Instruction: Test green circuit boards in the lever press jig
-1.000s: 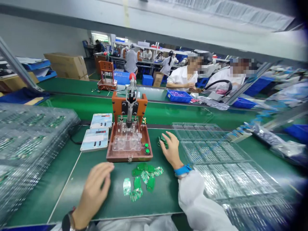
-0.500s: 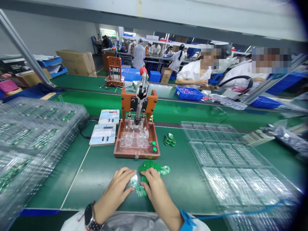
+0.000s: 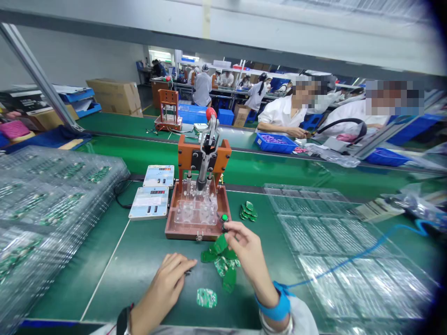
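Note:
My right hand [image 3: 246, 246] pinches a green circuit board [image 3: 220, 243] at the near edge of the test fixture, above a loose pile of green circuit boards [image 3: 229, 278]. To the left, my left hand [image 3: 171, 278] rests low over the mat, its fingers stretched out and holding nothing I can see. Small dark marks at its fingertips are too blurred to make out. A single circuit board [image 3: 206, 298] lies face up between the hands, nearer to me. The test fixture [image 3: 195, 232], a brown box with a clear plate and a red-knobbed toggle clamp [image 3: 206, 153], stands beyond them.
Two counter boxes [image 3: 149, 203] with red digits sit left of the fixture. A small stack of boards [image 3: 248, 211] lies to its right. Filled clear trays [image 3: 63, 186] are piled at the left; clear trays [image 3: 335, 260] cover the right. A blue wrist cord [image 3: 349, 260] crosses them.
My right hand has moved up and away from the left, now with a board in its fingers. The boards between the hands have shifted; one lies apart. The camera view has moved slightly.

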A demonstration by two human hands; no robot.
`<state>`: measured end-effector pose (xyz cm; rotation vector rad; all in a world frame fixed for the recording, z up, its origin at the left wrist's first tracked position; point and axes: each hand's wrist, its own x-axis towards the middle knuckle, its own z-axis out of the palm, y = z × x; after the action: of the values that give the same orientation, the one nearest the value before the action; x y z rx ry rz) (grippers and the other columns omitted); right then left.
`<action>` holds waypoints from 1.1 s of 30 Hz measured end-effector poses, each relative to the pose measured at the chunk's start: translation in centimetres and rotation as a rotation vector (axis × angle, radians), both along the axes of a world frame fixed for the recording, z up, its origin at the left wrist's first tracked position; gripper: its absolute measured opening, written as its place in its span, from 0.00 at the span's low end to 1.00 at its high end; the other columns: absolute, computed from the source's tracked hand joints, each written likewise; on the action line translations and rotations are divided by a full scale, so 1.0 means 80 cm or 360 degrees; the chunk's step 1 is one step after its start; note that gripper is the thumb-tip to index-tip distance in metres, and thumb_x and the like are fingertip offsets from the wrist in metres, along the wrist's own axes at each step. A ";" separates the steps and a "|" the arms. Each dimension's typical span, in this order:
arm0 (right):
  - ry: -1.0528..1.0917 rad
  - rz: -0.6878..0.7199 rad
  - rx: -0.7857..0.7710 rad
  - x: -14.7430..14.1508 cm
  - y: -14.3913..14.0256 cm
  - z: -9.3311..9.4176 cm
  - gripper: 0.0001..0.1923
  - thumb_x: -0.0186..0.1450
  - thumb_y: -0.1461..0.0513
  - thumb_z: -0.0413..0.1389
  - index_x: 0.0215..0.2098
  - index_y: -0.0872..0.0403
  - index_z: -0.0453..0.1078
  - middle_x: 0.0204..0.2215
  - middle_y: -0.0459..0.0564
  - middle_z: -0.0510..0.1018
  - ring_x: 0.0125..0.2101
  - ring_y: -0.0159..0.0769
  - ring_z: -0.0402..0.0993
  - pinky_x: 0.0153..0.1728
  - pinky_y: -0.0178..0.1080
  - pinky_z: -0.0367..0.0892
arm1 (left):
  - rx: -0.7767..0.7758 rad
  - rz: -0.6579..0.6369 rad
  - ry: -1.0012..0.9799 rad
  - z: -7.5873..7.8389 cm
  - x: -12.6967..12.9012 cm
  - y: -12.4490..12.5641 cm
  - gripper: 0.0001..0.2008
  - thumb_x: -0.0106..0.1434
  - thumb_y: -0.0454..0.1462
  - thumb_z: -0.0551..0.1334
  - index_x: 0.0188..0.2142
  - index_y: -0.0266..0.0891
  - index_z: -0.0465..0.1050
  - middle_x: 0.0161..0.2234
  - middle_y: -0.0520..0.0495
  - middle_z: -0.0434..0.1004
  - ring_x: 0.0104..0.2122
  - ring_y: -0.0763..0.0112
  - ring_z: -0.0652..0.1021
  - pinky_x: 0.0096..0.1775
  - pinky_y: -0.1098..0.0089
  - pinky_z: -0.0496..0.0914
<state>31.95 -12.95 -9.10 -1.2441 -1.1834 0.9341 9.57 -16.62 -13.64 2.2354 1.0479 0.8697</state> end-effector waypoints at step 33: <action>-0.1414 0.0361 0.0707 -0.009 0.043 0.005 0.13 0.62 0.60 0.59 0.45 0.52 0.73 0.45 0.53 0.76 0.48 0.44 0.66 0.47 0.51 0.66 | 0.0294 0.0492 0.0654 -0.062 -0.013 -0.065 0.23 0.68 0.34 0.51 0.62 0.48 0.59 0.51 0.39 0.71 0.51 0.58 0.73 0.43 0.66 0.74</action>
<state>31.25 -9.53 -8.68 -1.1837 -2.1241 0.1957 8.51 -21.78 -18.61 2.5141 1.5919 0.6603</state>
